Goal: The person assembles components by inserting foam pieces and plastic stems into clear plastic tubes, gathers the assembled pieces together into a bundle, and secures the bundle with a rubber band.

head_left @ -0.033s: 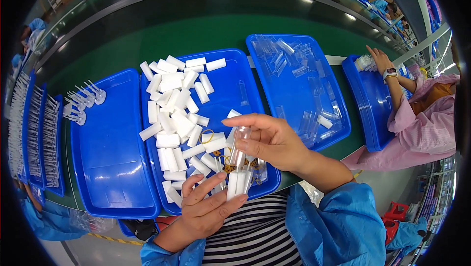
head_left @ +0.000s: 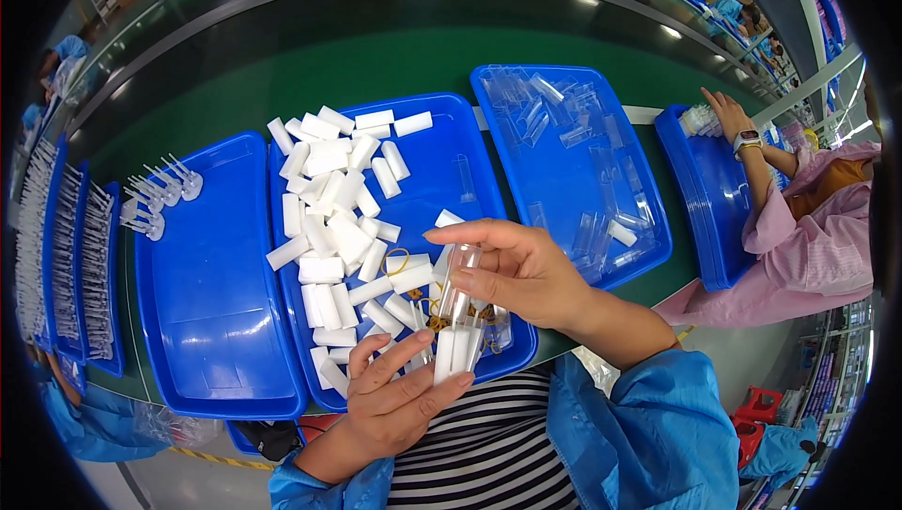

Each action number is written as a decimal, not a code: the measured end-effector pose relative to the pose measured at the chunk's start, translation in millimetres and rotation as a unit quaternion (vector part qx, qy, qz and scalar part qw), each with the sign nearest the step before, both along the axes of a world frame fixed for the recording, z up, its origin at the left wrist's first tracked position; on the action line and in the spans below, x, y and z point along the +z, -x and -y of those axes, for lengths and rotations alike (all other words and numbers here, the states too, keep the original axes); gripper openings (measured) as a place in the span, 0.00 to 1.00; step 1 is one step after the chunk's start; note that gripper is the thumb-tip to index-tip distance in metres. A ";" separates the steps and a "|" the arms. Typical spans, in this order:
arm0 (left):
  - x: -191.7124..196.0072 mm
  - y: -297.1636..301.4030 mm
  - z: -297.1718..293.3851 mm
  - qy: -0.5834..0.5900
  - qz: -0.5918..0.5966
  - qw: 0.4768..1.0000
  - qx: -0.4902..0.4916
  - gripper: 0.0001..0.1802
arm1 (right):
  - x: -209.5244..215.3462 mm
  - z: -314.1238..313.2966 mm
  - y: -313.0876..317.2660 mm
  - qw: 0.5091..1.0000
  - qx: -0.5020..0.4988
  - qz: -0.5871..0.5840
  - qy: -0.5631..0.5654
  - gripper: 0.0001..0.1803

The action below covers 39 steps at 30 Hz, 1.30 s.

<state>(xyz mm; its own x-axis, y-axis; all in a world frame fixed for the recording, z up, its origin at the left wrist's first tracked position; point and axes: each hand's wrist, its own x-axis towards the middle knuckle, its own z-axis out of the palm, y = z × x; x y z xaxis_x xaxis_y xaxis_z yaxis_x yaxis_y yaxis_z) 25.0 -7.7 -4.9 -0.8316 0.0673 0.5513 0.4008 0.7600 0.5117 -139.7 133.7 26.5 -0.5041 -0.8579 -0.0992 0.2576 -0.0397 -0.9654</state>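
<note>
My right hand [head_left: 521,275] is closed, pinching a clear plastic tube [head_left: 458,301] between thumb and forefinger. The tube's lower end meets the top of a small group of white cylinders [head_left: 451,352]; whether it goes around one of them I cannot tell. Those cylinders are in my left hand [head_left: 399,407], closed on them with the thumb at their lower end. Both hands are over the near edge of the middle blue tray [head_left: 432,157]. Many loose white cylinders [head_left: 329,200] lie heaped in it. Yellow rubber bands [head_left: 398,260] show among them, partly hidden behind my hands.
To the left is a blue tray [head_left: 211,275] with several white stemmed pieces [head_left: 160,192] at its far corner. Another blue tray [head_left: 573,176] on the right holds clear tubes [head_left: 536,120]. Farther right, a co-worker's hand [head_left: 731,117] reaches over stacked blue trays [head_left: 700,214].
</note>
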 end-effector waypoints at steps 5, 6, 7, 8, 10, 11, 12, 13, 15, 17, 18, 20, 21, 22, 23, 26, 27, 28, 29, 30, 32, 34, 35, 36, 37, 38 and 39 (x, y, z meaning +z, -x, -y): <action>1.0 0.9 -0.3 -0.012 0.017 1.000 0.008 0.15 | 2.7 -1.0 0.4 1.000 0.009 -0.005 -0.016 0.22; 1.5 1.3 -0.2 -0.012 0.018 1.000 0.008 0.15 | 3.3 -1.0 0.3 1.000 0.013 -0.006 -0.021 0.22; 2.1 1.7 -0.1 -0.014 0.020 1.000 0.008 0.15 | 2.2 -0.9 -0.5 1.000 0.014 -0.006 -0.021 0.22; 2.5 1.9 -0.1 -0.016 0.022 1.000 0.007 0.15 | -0.1 -0.9 -2.2 1.000 0.009 -0.002 -0.008 0.22; 2.2 1.3 0.0 -0.020 0.022 1.000 0.009 0.15 | -1.3 -0.4 -3.6 1.000 0.006 0.001 0.005 0.22; 2.0 1.0 -0.1 -0.024 0.022 0.999 0.010 0.15 | -0.8 -0.8 -3.7 1.000 0.003 0.000 0.006 0.22; 1.4 0.8 -0.1 -0.024 0.022 0.999 0.011 0.15 | -0.9 -0.9 -3.6 1.000 0.000 -0.003 0.006 0.22; 0.8 0.6 -0.2 -0.030 0.019 0.999 0.012 0.15 | -1.8 -0.8 -4.1 1.000 0.001 -0.003 0.006 0.22; 0.1 0.3 -0.4 -0.035 0.016 0.999 0.014 0.16 | -4.9 -0.7 -5.4 0.999 -0.010 0.014 0.035 0.21; -0.3 0.3 -0.7 -0.044 0.008 0.999 0.013 0.16 | -6.9 -0.3 -5.5 0.999 -0.010 0.016 0.029 0.21; -0.8 0.8 -1.0 -0.043 0.008 0.999 0.014 0.16 | -7.3 -0.5 -5.5 1.000 -0.014 0.018 0.022 0.21; -1.5 1.9 -1.5 -0.053 -0.003 0.999 0.009 0.17 | -7.3 -1.0 -5.8 1.000 -0.013 0.005 0.022 0.22; -1.3 2.1 -1.2 -0.053 -0.004 0.999 0.010 0.17 | -7.3 -1.2 -5.8 1.000 -0.013 -0.007 0.021 0.22; -1.0 2.3 -0.9 -0.045 -0.006 0.999 0.008 0.17 | -7.7 -1.3 -5.7 1.000 -0.011 -0.007 0.021 0.22; -0.8 2.4 -0.7 -0.038 -0.008 0.999 0.005 0.17 | -8.6 -1.4 -5.6 1.000 -0.009 -0.014 0.023 0.22; -0.7 2.1 -1.0 -0.031 -0.013 0.999 0.006 0.17 | -10.8 -2.1 -5.4 0.999 -0.005 -0.016 0.029 0.22; -0.9 1.6 -1.1 -0.031 -0.013 0.999 0.008 0.17 | -11.4 -1.9 -5.6 0.999 -0.005 -0.010 0.031 0.22; -1.4 1.3 -1.1 -0.034 -0.011 0.999 0.005 0.17 | -11.9 -1.6 -5.7 0.999 -0.003 -0.010 0.031 0.22; -2.0 1.0 -1.0 -0.037 -0.010 0.999 0.002 0.17 | -12.4 -1.2 -5.7 0.999 -0.004 -0.017 0.034 0.22; -2.5 1.2 -1.2 -0.037 -0.009 0.999 0.003 0.17 | -12.4 -1.4 -5.5 0.999 -0.007 -0.024 0.035 0.21; -3.4 1.5 -1.5 -0.038 -0.012 0.999 -0.005 0.17 | -10.4 -1.7 -4.1 0.999 -0.004 -0.034 0.028 0.21; -4.0 1.9 -1.7 -0.040 -0.011 0.999 -0.006 0.17 | -8.3 -1.7 -2.5 0.999 -0.001 -0.042 0.020 0.21; -4.1 2.2 -1.7 -0.042 -0.011 0.999 -0.009 0.16 | -7.4 -1.7 -1.8 0.999 0.002 -0.046 0.004 0.21; -3.4 2.6 -1.3 -0.042 -0.010 0.999 -0.008 0.16 | -6.7 -1.5 -1.1 0.999 0.006 -0.049 -0.011 0.20; -2.0 3.2 -0.7 -0.040 -0.009 0.999 -0.017 0.16 | -5.7 -1.4 -0.1 0.999 0.007 -0.048 -0.011 0.20; -1.1 3.7 -0.3 -0.037 -0.007 0.999 -0.026 0.16 | -4.7 -1.3 0.9 0.998 0.013 -0.054 -0.022 0.20; -0.7 4.0 -0.2 -0.038 -0.006 0.999 -0.026 0.16 | -3.7 -1.4 1.2 0.998 0.018 -0.059 -0.033 0.20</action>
<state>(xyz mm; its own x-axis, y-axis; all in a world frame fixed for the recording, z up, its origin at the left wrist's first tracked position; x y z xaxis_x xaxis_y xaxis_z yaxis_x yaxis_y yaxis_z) 20.9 -7.5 -5.6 -0.8210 0.0685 0.5668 0.4458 0.6972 0.5614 -140.8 135.2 22.8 -0.4844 -0.8693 -0.0982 0.1412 0.0331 -0.9894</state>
